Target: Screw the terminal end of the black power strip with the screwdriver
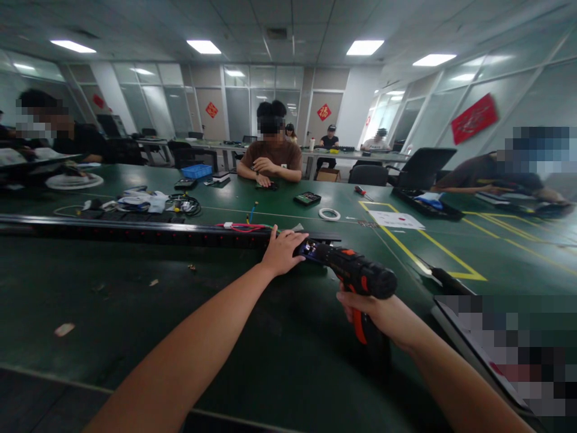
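A long black rail (189,234) with a row of small red marks lies across the table, reaching from the left edge to the middle. My left hand (283,249) grips it near its right end, fingers over the top and thumb towards me. In my right hand (381,313) is a black and orange cordless drill (356,270), its nose pointing left at the rail's end beside my left fingertips. The bit's exact contact is too small to make out. Red wires (243,227) with a white connector run along the rail, just left of my left hand.
Behind the rail lie a bundle of cables (144,201), a white ring (329,214), a small black box (307,198) and a paper sheet (396,219). A blue basket (197,171) stands farther back. A co-worker (270,153) sits opposite; others sit at both sides.
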`<state>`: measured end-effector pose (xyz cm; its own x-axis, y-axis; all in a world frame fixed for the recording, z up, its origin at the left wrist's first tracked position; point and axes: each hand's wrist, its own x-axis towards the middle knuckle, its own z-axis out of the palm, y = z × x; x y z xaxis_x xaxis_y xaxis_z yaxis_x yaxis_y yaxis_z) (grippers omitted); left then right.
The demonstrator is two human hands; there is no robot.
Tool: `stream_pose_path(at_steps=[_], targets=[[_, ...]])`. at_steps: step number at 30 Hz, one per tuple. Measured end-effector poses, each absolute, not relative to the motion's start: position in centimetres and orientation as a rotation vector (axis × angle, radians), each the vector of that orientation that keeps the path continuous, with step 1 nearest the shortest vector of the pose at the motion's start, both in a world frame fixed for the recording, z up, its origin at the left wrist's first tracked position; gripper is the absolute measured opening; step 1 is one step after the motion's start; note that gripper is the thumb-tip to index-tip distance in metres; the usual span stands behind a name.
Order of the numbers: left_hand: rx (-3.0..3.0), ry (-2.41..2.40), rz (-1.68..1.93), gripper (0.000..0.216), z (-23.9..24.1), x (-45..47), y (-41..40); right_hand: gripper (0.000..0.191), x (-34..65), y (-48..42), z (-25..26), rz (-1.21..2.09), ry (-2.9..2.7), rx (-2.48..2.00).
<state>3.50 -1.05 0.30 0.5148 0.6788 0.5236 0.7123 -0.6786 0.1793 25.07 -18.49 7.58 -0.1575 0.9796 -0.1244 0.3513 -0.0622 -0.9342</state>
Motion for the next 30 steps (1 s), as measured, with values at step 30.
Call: stream_pose_path(at_steps=[30], targets=[[-2.68,-1.25,-0.876,0.063,0.31,3.43,-1.05,0.049,24.86,-18.71,7.58,1.297,-1.42,-1.478]])
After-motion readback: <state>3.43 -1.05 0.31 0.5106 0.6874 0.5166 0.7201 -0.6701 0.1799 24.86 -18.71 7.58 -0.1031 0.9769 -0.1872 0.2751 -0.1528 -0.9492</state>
